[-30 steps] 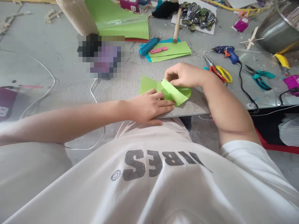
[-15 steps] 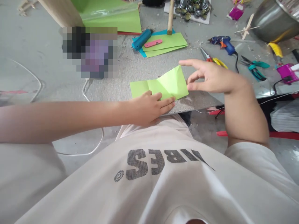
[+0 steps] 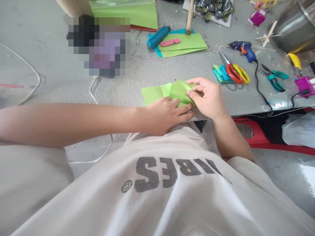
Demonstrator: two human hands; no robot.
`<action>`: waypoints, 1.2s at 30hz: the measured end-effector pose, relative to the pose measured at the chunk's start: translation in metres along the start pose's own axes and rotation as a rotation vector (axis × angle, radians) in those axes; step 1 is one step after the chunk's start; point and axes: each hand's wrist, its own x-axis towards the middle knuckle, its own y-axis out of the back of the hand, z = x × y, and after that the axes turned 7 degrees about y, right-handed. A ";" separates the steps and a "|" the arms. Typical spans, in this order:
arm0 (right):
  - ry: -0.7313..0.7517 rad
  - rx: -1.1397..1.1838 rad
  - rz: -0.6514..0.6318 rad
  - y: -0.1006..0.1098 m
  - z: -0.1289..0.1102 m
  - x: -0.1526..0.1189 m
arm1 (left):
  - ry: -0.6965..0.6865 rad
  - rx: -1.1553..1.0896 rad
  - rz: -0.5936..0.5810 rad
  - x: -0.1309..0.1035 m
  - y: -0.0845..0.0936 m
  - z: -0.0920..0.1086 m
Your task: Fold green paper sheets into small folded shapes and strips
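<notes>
A sheet of light green paper with creases lies near the table's front edge, its right part lifted and bent over. My left hand rests flat on its lower edge, fingers stretched out. With thumb and fingers, my right hand grips the raised right end of the sheet. Part of the paper is hidden under both hands. To the right of that hand lie red-and-yellow-handled scissors on a small stack of blue and green folded paper pieces.
Beyond the sheet are more green paper, a pink-handled cutter and a teal tool. A blue glue gun, teal pliers and a metal pot stand rightward. A white cable runs at left.
My right hand, spread beside the paper before, has moved onto its right end and closed on it, bending it over to the left. My left hand stays pressed down.
</notes>
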 end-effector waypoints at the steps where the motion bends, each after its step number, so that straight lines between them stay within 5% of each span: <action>1: 0.011 -0.004 0.010 -0.001 -0.001 0.000 | -0.001 -0.003 0.018 0.000 -0.001 0.000; 16: 0.057 -0.031 0.026 -0.003 -0.007 -0.002 | -0.170 -0.239 0.078 0.018 -0.009 -0.041; 29: 0.118 0.023 -0.072 -0.004 -0.002 0.001 | 0.086 0.171 -0.050 0.000 0.010 0.018; 36: 0.096 0.064 -0.087 -0.006 -0.004 0.002 | 0.149 0.247 -0.027 -0.003 0.005 0.036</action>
